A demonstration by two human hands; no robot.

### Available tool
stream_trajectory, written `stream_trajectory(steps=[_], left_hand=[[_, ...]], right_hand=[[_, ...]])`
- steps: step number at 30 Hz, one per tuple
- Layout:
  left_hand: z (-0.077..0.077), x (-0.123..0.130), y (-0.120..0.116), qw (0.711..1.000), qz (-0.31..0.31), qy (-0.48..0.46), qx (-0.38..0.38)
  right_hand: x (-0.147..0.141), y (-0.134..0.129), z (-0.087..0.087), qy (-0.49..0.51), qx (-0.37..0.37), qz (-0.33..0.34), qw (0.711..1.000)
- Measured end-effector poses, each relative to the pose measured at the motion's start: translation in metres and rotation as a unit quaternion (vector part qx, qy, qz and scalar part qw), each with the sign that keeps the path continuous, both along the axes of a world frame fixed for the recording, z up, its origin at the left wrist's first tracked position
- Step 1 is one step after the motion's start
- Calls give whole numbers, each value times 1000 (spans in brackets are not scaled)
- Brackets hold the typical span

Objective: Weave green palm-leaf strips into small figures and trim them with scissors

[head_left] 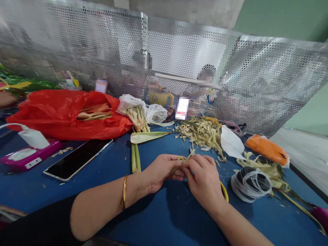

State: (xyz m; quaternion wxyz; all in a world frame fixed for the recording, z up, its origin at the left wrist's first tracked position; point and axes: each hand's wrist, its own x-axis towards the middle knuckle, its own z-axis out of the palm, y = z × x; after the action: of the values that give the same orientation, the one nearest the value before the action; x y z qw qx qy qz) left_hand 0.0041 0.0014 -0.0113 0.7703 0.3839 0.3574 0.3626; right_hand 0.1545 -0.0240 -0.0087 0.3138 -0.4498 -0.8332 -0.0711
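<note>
My left hand [164, 172] and my right hand [203, 177] meet over the middle of the blue table [149, 216], fingers pinched around a thin greenish plant strip [190, 155]. The strip's tip sticks up between them; the rest is mostly hidden by the fingers. Behind my hands lies a heap of dried leaf shreds [204, 134]. A wide pale green leaf [149, 137] rests across some green stalks [135, 160] left of the heap. Part of a yellow ring-shaped object [224, 192] shows beside my right hand.
A spool of white cord [249, 184] and an orange packet [267, 149] are at the right. On the left are a red plastic bag [58, 113], a phone [79, 159] and a purple power strip [32, 155]. A perforated metal screen [183, 47] stands behind. Another person's hand [2, 101] shows far left.
</note>
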Motion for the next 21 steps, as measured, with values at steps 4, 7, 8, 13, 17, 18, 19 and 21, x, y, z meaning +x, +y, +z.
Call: stream_trajectory(steps=[4,7,8,13,17,18,19,21], left_hand=[[-3,0,0,1000,-2,-10,12],[-4,2,-1,999,-16,-28,15],[-5,2,-1,999,-22,-32,13],[-7,3,-3,999,-43,-20,8],[-6,2,-2,999,-47,-19,-2],[-4,1,-2,999,-49,-22,-1],[-3,1,-2,999,-48,-23,1],[1,0,-1,999,-36,-24,3]], right_hand=[[-5,-4,3,-75,21,59,995],[-8,-6,2,-151,39,105,982],[-8,-6,1,-166,44,112,979],[-8,-7,0,-200,65,111,971],[-9,-7,0,-207,75,119,968],[-9,-7,-1,-192,71,122,971],[-9,-6,-1,-165,63,124,976],[-6,-3,-2,-71,33,105,991]])
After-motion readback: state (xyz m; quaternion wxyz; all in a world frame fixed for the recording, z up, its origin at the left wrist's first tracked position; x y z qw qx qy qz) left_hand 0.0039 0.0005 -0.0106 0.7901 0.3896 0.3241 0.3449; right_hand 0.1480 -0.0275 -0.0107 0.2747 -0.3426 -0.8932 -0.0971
